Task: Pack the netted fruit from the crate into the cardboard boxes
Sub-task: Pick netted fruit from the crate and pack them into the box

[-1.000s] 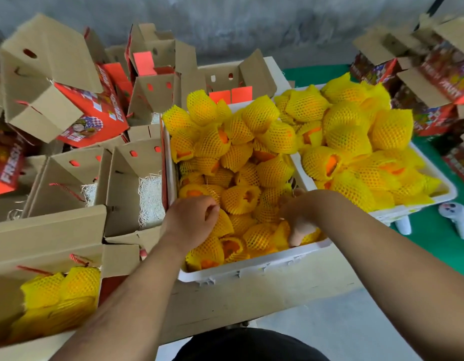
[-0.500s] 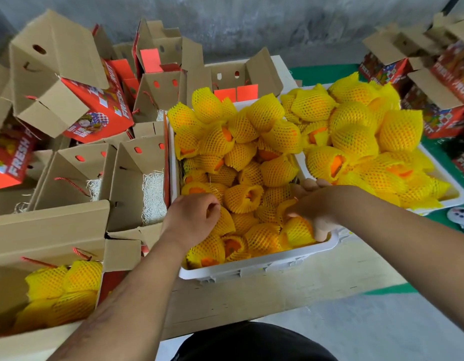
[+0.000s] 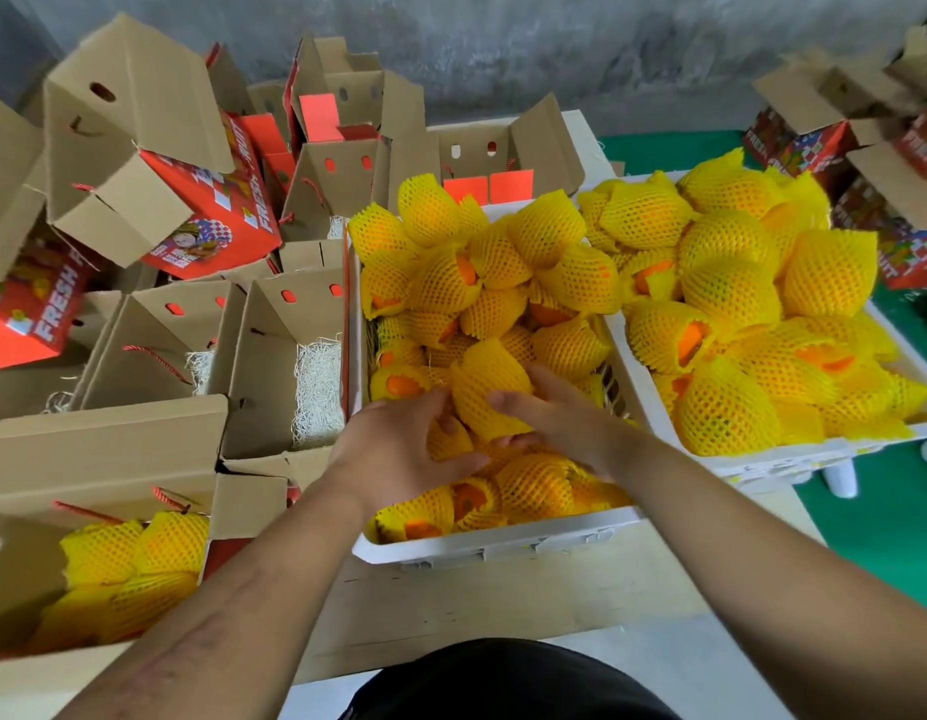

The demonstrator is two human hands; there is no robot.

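Standing on a pale tabletop point(image 3: 528, 605), white crates point(image 3: 492, 545), grey wall point(image 3: 554, 54), green floor point(image 3: 887, 543)

Hands: 2 – left hand point(image 3: 399, 449) and right hand point(image 3: 560, 418), both were in the near crate
White crates: 2 – near crate point(image 3: 482, 545), far crate point(image 3: 794, 457)
Netted fruit: too many to count; both crates were heaped
Packed box: 1, lower left point(image 3: 102, 459), about 5 netted fruit showed in it
Open boxes with white shred: 3 were visible, e.g. point(image 3: 274, 356)
Red printed boxes: several left and right, count unclear
White stool-like legs: 2, at right edge
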